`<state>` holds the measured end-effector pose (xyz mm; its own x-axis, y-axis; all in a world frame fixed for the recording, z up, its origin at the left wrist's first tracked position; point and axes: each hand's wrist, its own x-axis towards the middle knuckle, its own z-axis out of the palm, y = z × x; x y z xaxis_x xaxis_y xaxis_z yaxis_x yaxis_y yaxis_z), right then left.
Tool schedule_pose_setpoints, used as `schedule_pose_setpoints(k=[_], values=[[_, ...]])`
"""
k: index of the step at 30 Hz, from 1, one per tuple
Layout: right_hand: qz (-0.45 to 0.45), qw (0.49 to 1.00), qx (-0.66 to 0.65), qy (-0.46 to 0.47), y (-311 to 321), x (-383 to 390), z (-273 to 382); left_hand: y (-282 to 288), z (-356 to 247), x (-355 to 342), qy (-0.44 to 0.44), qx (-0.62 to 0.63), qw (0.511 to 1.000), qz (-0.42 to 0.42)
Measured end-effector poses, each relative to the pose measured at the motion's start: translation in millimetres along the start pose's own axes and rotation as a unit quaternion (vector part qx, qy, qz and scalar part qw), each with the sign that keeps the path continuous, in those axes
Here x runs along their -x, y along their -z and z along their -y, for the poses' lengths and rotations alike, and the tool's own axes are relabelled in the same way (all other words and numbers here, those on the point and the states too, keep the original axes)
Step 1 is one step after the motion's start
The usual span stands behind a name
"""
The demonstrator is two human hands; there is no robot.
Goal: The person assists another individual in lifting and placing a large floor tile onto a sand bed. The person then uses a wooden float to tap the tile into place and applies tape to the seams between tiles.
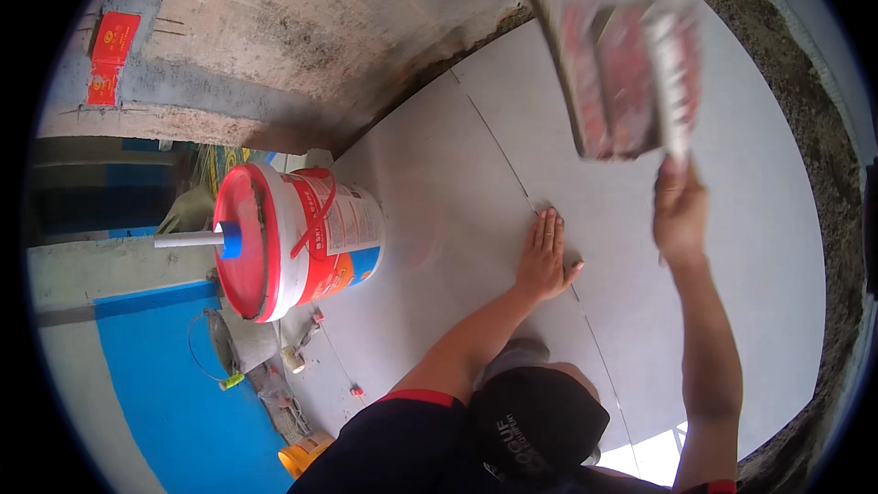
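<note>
My left hand lies flat with its fingers stretched out on large light-grey tiles, right by the thin seam between two of them. My right hand is raised further to the right, closed round the pale handle of a flat, rectangular tool. That tool has a red and grey face, smeared by motion, so its exact kind is unclear. It appears held above the right-hand tile. The top of a black cap covers part of the tiles near the lower edge.
A white-and-red bucket with a red lid stands left on the tiles. Small red pieces lie along another seam beside a small pale-headed tool. A yellow bucket sits lower left. Rough wall and a mortar strip border the tiles.
</note>
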<state>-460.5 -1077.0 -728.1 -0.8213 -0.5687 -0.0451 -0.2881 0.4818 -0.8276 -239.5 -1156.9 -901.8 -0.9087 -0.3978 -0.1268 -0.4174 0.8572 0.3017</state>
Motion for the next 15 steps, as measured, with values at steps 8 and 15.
schedule_pose_setpoints(k=[8, 15], values=[[0.254, 0.942, -0.040, -0.214, 27.4, -33.4, -50.0, -8.8, -5.9, -27.8, -0.059, 0.024, 0.996, -0.063], [-0.034, 0.996, -0.024, -0.084, 165.8, 63.0, -14.4, -6.6, 28.2, -15.3, -0.096, -0.082, 0.983, -0.135]])
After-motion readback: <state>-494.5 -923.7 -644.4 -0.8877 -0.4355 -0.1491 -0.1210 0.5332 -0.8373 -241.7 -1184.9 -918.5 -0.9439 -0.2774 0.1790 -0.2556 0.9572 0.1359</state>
